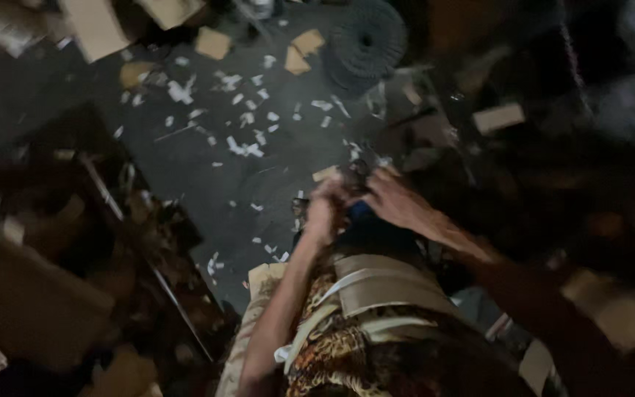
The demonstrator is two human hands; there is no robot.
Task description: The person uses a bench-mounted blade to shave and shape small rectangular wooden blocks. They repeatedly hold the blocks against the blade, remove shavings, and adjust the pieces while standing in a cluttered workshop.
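My left hand (pixel 325 209) and my right hand (pixel 395 200) meet just above my knee, fingers curled around a small dark object (pixel 356 176) held between them. The picture is blurred and dim, so I cannot tell what the object is. A bit of blue (pixel 360 212) shows just under the hands. Below them lies my lap, covered in patterned brown-and-gold cloth (pixel 339 345) with pale straps (pixel 376 283) across it.
The dark floor (pixel 207 176) is strewn with several white paper scraps (pixel 244 147). A dark coiled roll (pixel 365 44) lies at the top. Cardboard pieces (pixel 97 26) lie top left, brown boxes (pixel 31 301) and clutter on the left, dark heaps on the right.
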